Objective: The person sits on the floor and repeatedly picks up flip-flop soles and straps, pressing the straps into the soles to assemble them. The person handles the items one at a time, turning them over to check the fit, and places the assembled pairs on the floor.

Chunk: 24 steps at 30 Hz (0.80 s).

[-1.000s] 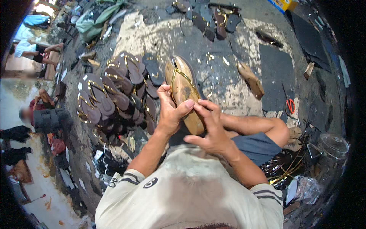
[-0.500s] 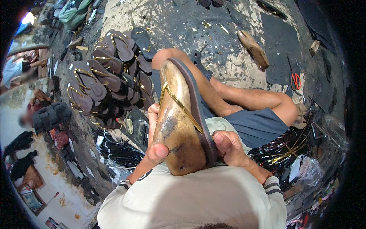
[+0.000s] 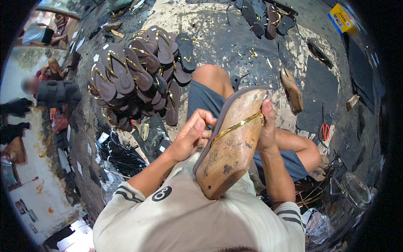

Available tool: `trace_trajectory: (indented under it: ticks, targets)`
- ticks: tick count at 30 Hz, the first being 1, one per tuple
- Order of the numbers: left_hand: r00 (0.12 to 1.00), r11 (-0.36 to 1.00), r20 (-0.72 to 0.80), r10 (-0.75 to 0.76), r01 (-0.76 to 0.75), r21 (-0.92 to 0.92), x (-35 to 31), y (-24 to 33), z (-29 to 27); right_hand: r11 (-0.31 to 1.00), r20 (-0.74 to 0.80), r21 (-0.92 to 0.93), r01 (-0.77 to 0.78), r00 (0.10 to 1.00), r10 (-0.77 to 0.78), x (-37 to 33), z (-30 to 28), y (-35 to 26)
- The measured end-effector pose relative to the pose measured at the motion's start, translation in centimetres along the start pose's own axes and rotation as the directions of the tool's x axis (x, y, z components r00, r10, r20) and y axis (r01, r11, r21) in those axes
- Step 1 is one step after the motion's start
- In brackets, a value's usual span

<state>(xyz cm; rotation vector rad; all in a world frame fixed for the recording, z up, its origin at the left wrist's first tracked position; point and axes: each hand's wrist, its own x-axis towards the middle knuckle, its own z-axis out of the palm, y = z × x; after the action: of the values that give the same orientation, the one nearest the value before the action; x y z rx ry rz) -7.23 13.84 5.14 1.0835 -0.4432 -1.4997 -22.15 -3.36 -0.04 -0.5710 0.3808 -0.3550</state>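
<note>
A wooden shoe last point(image 3: 228, 161) lies tilted against my chest with its toe end pointing up and right. A brown flip-flop sole point(image 3: 219, 115) sits along its far-left side, and a shiny gold strap point(image 3: 239, 126) crosses the last. My right hand point(image 3: 268, 122) grips the last and sole near the toe, thumb on top. My left hand point(image 3: 195, 133) is at the sole's outer edge by the strap's end. Its fingers are curled together, and whatever lies between them is hidden.
A heap of brown flip-flops with gold straps point(image 3: 124, 71) lies at the left, beside black strips point(image 3: 121, 155). Another wooden last point(image 3: 291, 91), orange-handled scissors point(image 3: 324, 132) and black sheets point(image 3: 317, 90) lie at the right. A yellow box point(image 3: 343, 19) stands far right.
The last has turned so its toe leans right and the sole faces left. My right hand has moved up to the toe; my left has let go of the last and come to the sole's edge.
</note>
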Motion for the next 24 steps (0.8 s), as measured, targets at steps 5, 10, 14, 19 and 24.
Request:
trace_trajectory:
  ticks: [5, 10, 14, 19, 24]
  targets:
    - [0.98, 0.941, 0.027, -0.197, 0.197, -0.275, -0.9, -3.8, 2.2, 0.997, -0.161, 0.071, 0.041, 0.987, -0.029, 0.7, 0.6, 1.2]
    - [0.951, 0.939, -0.202, -0.236, 0.17, -0.3, -3.1, -3.2, 2.4, 0.99, -0.145, 0.131, 0.049, 0.989, -0.03, 1.6, 1.7, 1.3]
    - [0.945, 0.964, -0.247, -0.214, 0.163, -0.211, -6.0, -2.6, 1.4, 0.994, -0.082, 0.094, 0.064, 0.995, -0.056, 1.3, 2.4, 0.7]
    - [0.97, 0.952, -0.205, -0.131, 0.181, 0.247, -5.5, -3.2, -1.5, 0.995, -0.032, -0.088, 0.04, 0.999, -0.043, 1.2, 2.0, -1.5]
    - [0.936, 0.92, -0.213, 0.28, -0.198, 0.339, -0.1, 4.0, 2.2, 0.806, -0.057, -0.57, -0.16, 0.986, 0.155, 1.3, 2.7, -5.4]
